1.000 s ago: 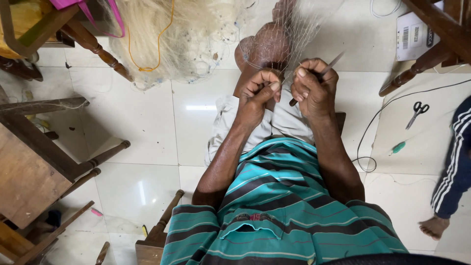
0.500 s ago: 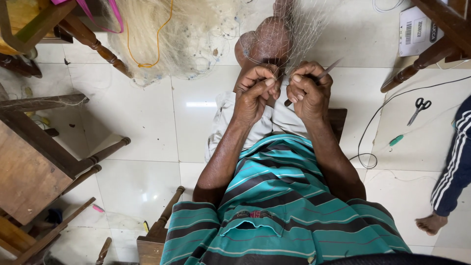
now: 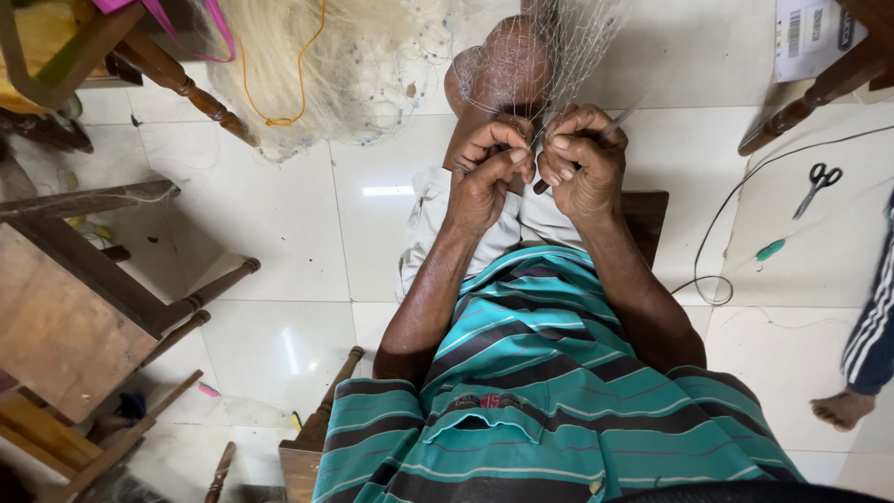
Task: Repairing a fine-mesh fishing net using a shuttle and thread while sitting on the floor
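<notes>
- Both grips are closed tight: I see my left hand (image 3: pixel 486 172) with thumb and forefinger pinched on the strands of the fishing net (image 3: pixel 568 47), and my right hand (image 3: pixel 582 158) curled shut around a thin netting needle (image 3: pixel 622 116) whose tip pokes out up and to the right of the knuckles.
- Between the two grips the net comes down from the top edge, draped over my raised knee (image 3: pixel 503 65), and its mesh meets both sets of fingertips right where the hands nearly touch each other.
- Below the hands I see pale shorts (image 3: pixel 521 219) and my teal striped shirt (image 3: pixel 549 391) filling the lower middle of the view.
- Left of the knee, a heaped mass of pale net (image 3: pixel 345 74) lies on the white tiled floor (image 3: pixel 270 224), with a yellow cord (image 3: pixel 298 93) looping across it.
- Further left stand dark wooden furniture legs (image 3: pixel 186 84) and a wooden stool (image 3: pixel 56 326).
- On the floor to the right, well apart from the hands, lie black-handled scissors (image 3: pixel 819 182), a small green object (image 3: pixel 770 250) and a thin black cable (image 3: pixel 736 214) that curls into a loop.
- At the far right edge I can make out another person's striped sleeve (image 3: pixel 875 326) and bare foot (image 3: pixel 841 410).
</notes>
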